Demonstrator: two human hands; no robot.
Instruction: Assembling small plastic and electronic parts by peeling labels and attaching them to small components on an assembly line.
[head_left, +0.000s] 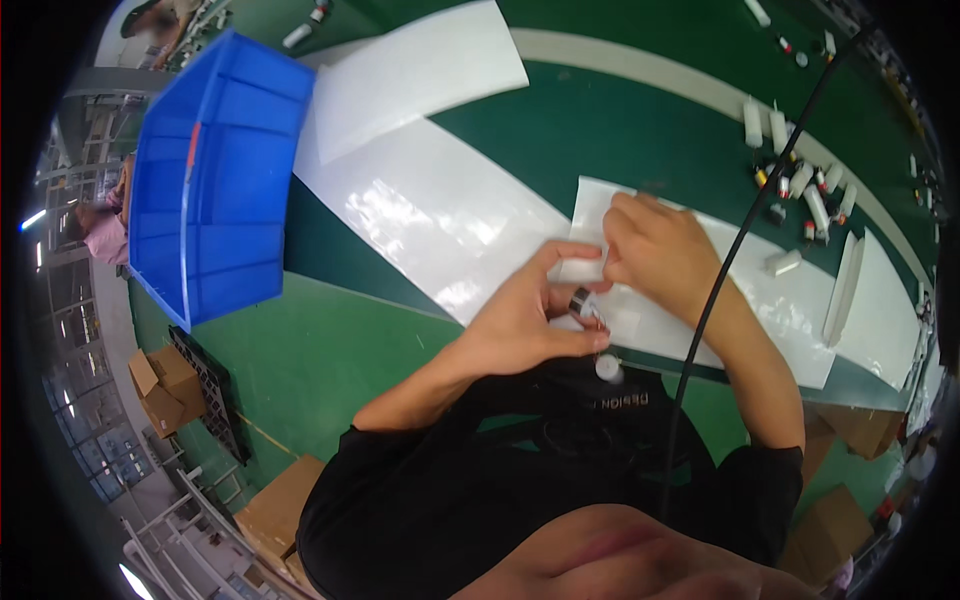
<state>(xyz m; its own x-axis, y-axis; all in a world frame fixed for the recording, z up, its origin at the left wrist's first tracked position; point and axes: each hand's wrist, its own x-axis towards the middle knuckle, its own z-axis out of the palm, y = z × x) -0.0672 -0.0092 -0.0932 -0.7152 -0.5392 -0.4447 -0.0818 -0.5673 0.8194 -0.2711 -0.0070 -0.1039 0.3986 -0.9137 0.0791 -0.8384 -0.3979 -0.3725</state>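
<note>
Over the white sheet, my left hand point(520, 315) is curled around a small dark-and-silver cylinder point(580, 302) with thin wires at its lower end. A white tube-like piece point(580, 270) lies between its index finger and my right hand. Just below the left thumb is a small round white part point(608, 368), slightly blurred; whether the wires join it to the cylinder I cannot tell. My right hand point(655, 250) is closed with bent fingertips at the far end of the white piece. Its fingers hide what they grip.
Glossy white sheets point(400, 200) cover parts of the green table point(500, 110). At the left stands a blue bin point(240, 190). Several white cylinders and small parts point(815, 210) lie at the right, near a loose white cylinder point(785, 263). A black cable point(740, 235) crosses in front.
</note>
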